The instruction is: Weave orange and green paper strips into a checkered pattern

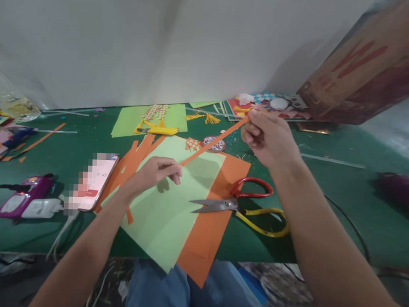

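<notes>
A narrow orange paper strip (215,142) is stretched slantwise between my two hands. My left hand (162,172) pinches its lower end above the pale green paper sheet (158,214). The upper end is pinched by my right hand (263,135), raised farther back and to the right. Below the strip, the green sheet lies partly over an orange paper sheet (204,243). Scissors (227,204) with one red and one yellow handle rest with parted blades across both sheets. More cut orange strips (118,184) lie at the green sheet's left side.
On the left are a lit phone (98,181) and a purple power strip (28,194) with a white charger. Behind lie a yellow cutter knife (163,131), yellow tassels (209,118) and a round patterned piece (214,144). A large printed box (358,74) stands back right.
</notes>
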The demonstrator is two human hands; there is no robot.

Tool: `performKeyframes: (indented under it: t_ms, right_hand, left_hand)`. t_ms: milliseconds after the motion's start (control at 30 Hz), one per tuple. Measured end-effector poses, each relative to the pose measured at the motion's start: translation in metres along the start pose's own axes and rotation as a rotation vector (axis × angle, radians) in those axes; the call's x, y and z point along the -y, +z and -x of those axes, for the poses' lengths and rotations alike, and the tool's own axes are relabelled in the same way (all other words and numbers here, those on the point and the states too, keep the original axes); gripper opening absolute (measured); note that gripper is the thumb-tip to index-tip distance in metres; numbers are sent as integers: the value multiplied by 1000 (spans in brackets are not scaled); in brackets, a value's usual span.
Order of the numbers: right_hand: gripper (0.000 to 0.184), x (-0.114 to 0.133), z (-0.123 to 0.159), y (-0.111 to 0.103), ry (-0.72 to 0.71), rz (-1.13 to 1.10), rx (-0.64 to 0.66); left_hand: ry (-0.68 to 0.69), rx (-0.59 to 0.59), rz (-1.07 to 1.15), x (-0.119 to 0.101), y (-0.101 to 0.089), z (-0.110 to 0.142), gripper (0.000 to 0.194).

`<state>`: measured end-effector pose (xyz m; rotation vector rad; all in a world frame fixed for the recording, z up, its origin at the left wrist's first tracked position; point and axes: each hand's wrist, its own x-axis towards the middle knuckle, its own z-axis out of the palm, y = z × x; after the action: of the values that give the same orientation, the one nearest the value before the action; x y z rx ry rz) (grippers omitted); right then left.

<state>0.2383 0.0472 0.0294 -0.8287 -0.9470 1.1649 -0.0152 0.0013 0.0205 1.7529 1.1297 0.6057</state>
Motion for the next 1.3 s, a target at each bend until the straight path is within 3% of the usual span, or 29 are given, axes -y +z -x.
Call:
performKeyframes:
  t_ms: [100, 233, 300, 367, 533, 767, 900, 1300]
  right_hand:
    - [29, 5, 0, 1, -23, -86, -62]
    - [36, 13, -2, -3, 35, -182, -57]
    - [39, 12, -2, -3, 100, -138, -16]
    - [41, 5, -1, -1, 163, 37, 55]
    - [37, -25, 8, 14, 234, 555, 225]
    - [28, -45, 18, 27, 138, 1019, 256]
    - [20, -48, 21, 28, 105, 1156, 272]
    - [31, -53, 25, 28, 13, 1294, 356]
  left_hand:
    - [-29, -84, -114, 6, -4, -2, 27]
    - [-117, -385, -419, 22, -9, -7, 28]
    - [-128, -560, -747, 30, -11, -9, 27]
    - [-122, -609, -873, 36, -12, -12, 25]
    - [-147, -593, -985, 42, -16, -15, 30]
    - [-209, -563, -1055, 42, -25, -15, 29]
    - [-218, -560, -1075, 40, -26, -14, 29]
    - [-252, -639, -1120, 39, -27, -12, 24]
